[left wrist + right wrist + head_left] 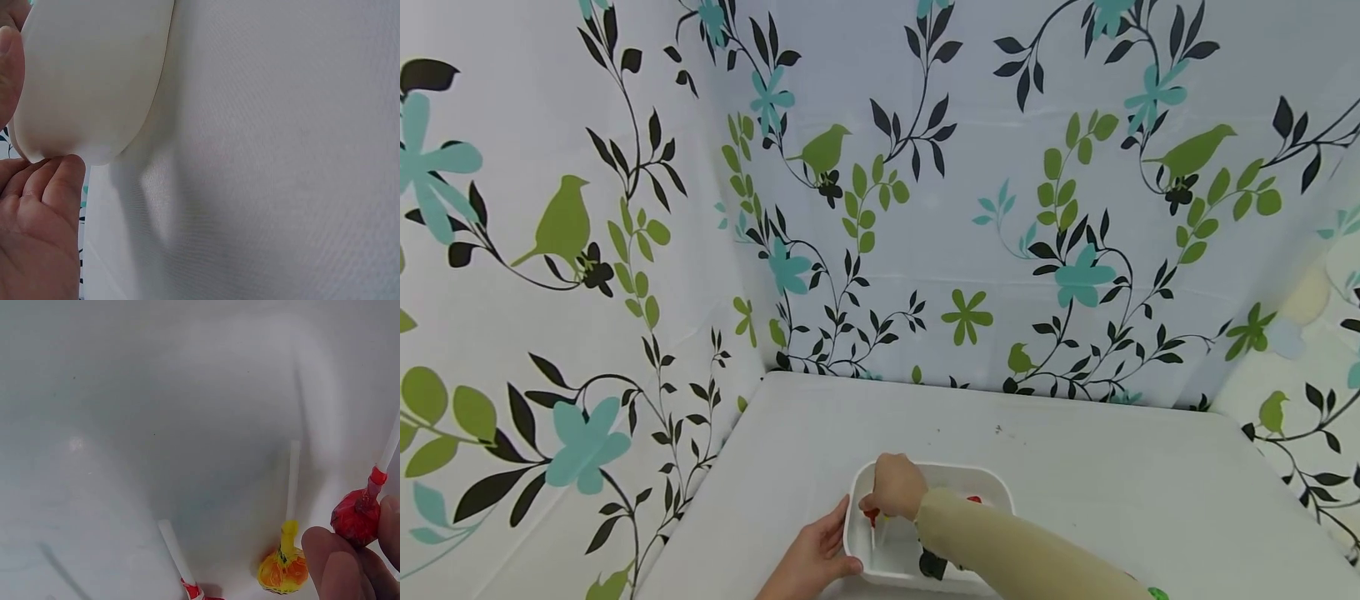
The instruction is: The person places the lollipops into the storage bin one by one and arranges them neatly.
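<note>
A white tray (pixel 955 477) with rounded corners sits near the front edge of the table. My left hand (pixel 816 554) grips its left end, fingers along the outer wall and thumb at the near corner; the left wrist view shows fingertips (pixel 62 178) against the tray wall (pixel 94 81). Inside the tray, my right hand (pixel 895 487) pinches a red-wrapped lollipop (pixel 357 519) by its round head, its white stick pointing away from the fingers. Close beside it lies a yellow-wrapped lollipop (pixel 282 570). Another lollipop's white stick (pixel 176 553) with red wrapping shows lower down, its head mostly cut off.
A dark item (pixel 933 565) and a small red piece (pixel 973 498) are also in the tray, partly hidden by the right sleeve (pixel 1000 542). Something green (pixel 1157 593) shows at the bottom edge beyond the sleeve. Patterned cloth (pixel 970 208) hangs around the white table (pixel 1112 475).
</note>
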Motion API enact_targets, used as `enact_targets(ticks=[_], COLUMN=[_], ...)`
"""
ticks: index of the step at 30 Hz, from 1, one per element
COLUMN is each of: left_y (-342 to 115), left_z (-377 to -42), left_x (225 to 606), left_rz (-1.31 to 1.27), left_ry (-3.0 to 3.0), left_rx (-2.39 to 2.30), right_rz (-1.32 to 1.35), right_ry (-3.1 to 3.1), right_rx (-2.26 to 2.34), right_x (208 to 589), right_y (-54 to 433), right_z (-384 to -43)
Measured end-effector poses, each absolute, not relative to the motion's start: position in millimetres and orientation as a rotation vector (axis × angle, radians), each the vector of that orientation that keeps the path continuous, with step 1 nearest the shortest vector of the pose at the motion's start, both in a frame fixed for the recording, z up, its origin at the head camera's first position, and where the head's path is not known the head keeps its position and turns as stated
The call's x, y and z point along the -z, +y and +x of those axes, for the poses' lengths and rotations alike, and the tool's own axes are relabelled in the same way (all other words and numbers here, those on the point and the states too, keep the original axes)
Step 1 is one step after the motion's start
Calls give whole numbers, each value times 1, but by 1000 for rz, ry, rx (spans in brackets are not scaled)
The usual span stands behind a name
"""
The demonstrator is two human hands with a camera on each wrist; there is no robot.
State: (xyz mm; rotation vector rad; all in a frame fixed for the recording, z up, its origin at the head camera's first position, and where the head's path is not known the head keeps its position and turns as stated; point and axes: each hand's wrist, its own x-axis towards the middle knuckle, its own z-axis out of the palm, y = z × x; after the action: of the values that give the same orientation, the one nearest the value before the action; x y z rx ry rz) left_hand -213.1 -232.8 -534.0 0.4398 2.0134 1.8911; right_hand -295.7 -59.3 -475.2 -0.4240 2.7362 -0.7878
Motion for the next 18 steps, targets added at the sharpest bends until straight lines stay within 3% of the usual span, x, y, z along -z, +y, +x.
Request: enact_targets(ticks=[18], left_y=[-232], left_z=[-213], left_x=[534], left_rz=[432], left_ry=[2019], left_rx=[-1884], right_rz=[-503], right_ry=[2779], right_rx=[689], right_x=[476], right_y=[-48], right_z=[-301])
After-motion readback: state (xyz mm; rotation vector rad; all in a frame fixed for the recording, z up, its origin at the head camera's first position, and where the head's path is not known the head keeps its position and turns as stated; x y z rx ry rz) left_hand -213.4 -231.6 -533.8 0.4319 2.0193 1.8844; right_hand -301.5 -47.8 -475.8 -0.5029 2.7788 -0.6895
